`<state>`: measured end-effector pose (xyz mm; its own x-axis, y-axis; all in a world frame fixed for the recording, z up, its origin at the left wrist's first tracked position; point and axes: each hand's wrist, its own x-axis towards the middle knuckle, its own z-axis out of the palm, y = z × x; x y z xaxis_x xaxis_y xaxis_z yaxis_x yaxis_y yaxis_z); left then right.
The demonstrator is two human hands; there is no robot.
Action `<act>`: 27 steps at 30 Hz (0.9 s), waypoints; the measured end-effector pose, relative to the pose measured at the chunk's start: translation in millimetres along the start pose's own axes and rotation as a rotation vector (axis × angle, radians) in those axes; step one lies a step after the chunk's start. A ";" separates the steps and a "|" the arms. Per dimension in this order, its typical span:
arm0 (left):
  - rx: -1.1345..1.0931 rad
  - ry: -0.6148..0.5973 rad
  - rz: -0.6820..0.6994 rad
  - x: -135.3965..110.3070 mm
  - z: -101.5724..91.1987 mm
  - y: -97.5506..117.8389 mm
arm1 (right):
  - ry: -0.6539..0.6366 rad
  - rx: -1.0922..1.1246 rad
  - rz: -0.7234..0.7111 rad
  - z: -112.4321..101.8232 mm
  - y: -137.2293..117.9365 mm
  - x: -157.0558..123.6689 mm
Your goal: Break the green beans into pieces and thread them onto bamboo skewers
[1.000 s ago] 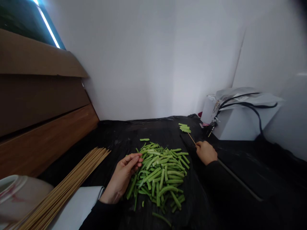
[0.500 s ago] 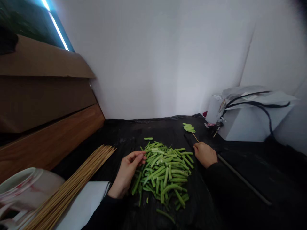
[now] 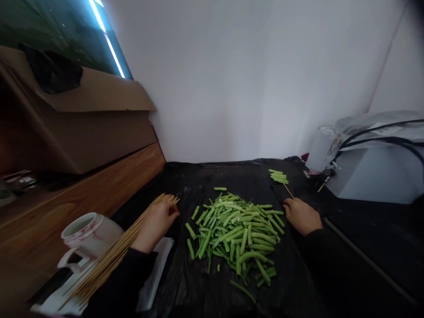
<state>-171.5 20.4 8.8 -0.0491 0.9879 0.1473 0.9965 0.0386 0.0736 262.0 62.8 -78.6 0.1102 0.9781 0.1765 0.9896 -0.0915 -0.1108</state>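
My right hand (image 3: 302, 216) is closed on the lower end of a bamboo skewer (image 3: 288, 190). Short green bean pieces (image 3: 279, 176) sit side by side on its far end, over the black sheet. My left hand (image 3: 157, 224) lies over the upper part of a bundle of bamboo skewers (image 3: 114, 254), fingertips pinched together near the tips; whether a skewer is between them is hidden. Between both hands spreads a loose pile of cut green beans (image 3: 238, 232), with a few pieces lying apart from it.
A white mug (image 3: 91, 234) with red marks stands left of the skewers. Behind it are a cardboard box (image 3: 99, 137) and a wooden board (image 3: 132, 172). A white bag (image 3: 380, 172) with black straps is at the right. Black plastic (image 3: 198, 176) covers the table.
My left hand has left the bean pile's edge and moved left onto the skewer bundle. My right hand still holds its loaded skewer. The view has turned left.
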 end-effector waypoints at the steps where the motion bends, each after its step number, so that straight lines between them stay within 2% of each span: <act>1: 0.062 0.005 -0.056 1.9 0.6 -12.1 | -0.001 0.001 0.001 0.0 0.0 0.2; 4: 0.160 -0.008 -0.120 0.6 5.3 -37.4 | -0.006 0.005 0.003 0.1 0.0 0.6; 8: 0.239 -0.038 -0.126 -7.5 12.1 -45.5 | -0.013 0.005 0.008 -0.1 -0.4 0.6; 19: 0.342 -0.013 -0.102 -9.7 19.4 -34.1 | -0.022 -0.002 0.015 -2.5 -2.1 -0.6; 23: 0.348 0.029 -0.134 -7.8 10.5 -25.4 | -0.016 0.003 0.015 -2.9 -3.4 -0.5; 27: 0.304 0.076 -0.163 -3.8 -4.1 -7.9 | 0.007 0.006 0.013 -4.3 -6.1 -2.8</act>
<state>-179.5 15.7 11.8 -0.2028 0.9513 0.2320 0.9489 0.2494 -0.1934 256.0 59.7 -74.2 0.1237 0.9754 0.1823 0.9876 -0.1030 -0.1186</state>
